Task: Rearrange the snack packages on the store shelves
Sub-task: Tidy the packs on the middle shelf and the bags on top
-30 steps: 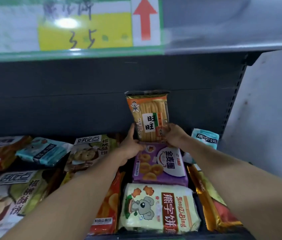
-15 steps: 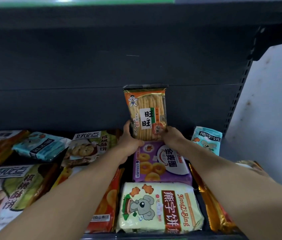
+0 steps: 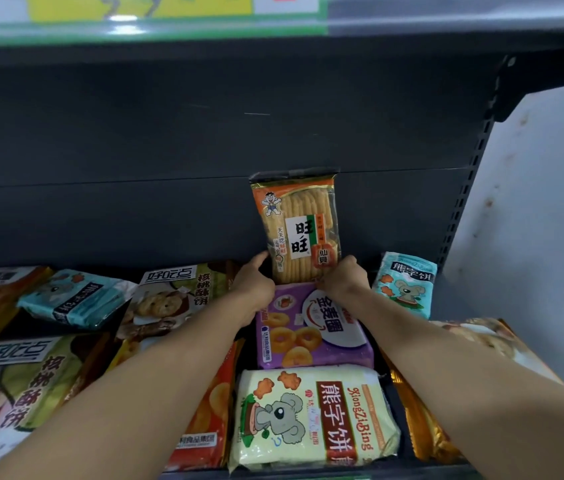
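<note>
An orange rice cracker pack [image 3: 296, 223] stands upright against the dark back panel of the shelf. My left hand [image 3: 256, 282] grips its lower left edge, thumb up along the side. My right hand [image 3: 344, 277] grips its lower right corner. Just in front lies a purple ring-biscuit pack [image 3: 311, 330], and nearer still a pale yellow koala biscuit pack [image 3: 311, 414]. Both forearms reach in over the front packs.
A teal koala pack [image 3: 405, 284] leans at the right by the perforated shelf upright [image 3: 464, 192]. Walnut cookie bags [image 3: 169, 292] and another teal pack [image 3: 72, 299] lie to the left. An upper shelf edge with a price label [image 3: 142, 15] hangs overhead. A gold bag [image 3: 422, 420] sits front right.
The cracker pack stays upright in the same spot and both hands keep hold of its lower edges. The view has tilted up slightly, bringing the upper shelf label back into sight.
</note>
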The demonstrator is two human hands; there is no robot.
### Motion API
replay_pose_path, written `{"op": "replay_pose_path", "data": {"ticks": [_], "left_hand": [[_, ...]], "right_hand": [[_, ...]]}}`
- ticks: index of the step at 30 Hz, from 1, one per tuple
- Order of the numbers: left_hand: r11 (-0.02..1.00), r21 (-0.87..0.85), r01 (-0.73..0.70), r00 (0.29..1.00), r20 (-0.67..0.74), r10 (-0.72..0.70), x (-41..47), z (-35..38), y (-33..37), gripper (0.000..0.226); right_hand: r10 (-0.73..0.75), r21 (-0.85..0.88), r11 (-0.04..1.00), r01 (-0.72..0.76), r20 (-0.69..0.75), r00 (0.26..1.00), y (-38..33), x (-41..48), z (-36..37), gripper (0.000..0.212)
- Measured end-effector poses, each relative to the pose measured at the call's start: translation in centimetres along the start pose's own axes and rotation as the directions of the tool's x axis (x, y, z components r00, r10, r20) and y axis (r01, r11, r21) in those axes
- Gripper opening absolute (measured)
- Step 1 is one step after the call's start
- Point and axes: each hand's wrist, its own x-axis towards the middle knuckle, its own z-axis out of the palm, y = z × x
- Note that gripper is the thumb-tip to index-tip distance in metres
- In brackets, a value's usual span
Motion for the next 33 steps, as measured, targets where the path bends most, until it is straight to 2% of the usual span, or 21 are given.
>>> {"op": "replay_pose_path", "data": {"ticks": [6,10,13,16,20,22,27,33], "left_hand": [[0.996,0.084,-0.026,0.997,-0.07,0.032,-0.8,0.0,0.1,0.06],[0.99,0.109,-0.086,0.987,-0.128,0.1,-2.2,-0.5,0.6,0.052],[0.985,0.102,-0.14,0.974,-0.164,0.156,-4.4,-0.7,1.8,0.042],[0.981,0.085,-0.174,0.968,-0.166,0.186,-7.2,-0.9,2.9,0.038],[0.981,0.102,-0.163,0.971,-0.162,0.178,-12.1,-1.8,4.8,0.035],[0.979,0.106,-0.177,0.972,-0.138,0.19,-15.2,-2.6,5.8,0.034],[0.955,0.207,-0.215,0.974,-0.032,0.226,-24.3,-4.8,8.5,0.033],[0.885,0.298,-0.358,0.93,0.033,0.365,-34.0,-7.7,14.1,0.03]], "right_hand": [[-0.031,-0.008,0.999,0.031,-0.034,0.999,0.4,-0.8,0.0,0.033],[-0.201,-0.125,0.975,0.181,-0.166,0.965,0.3,-2.4,-0.4,0.029],[-0.324,-0.186,0.939,0.289,-0.197,0.925,0.0,-4.2,-1.1,0.025],[-0.41,-0.211,0.903,0.373,-0.167,0.897,-0.4,-7.0,-2.2,0.022],[-0.404,-0.263,0.889,0.375,-0.068,0.912,-0.8,-11.3,-4.9,0.027],[-0.404,-0.23,0.891,0.393,-0.002,0.915,-0.7,-14.1,-6.5,0.024],[-0.43,-0.105,0.896,0.432,0.039,0.902,-1.4,-23.0,-12.2,0.018],[-0.566,-0.081,0.819,0.568,0.05,0.823,-5.2,-31.6,-18.9,0.024]]}}
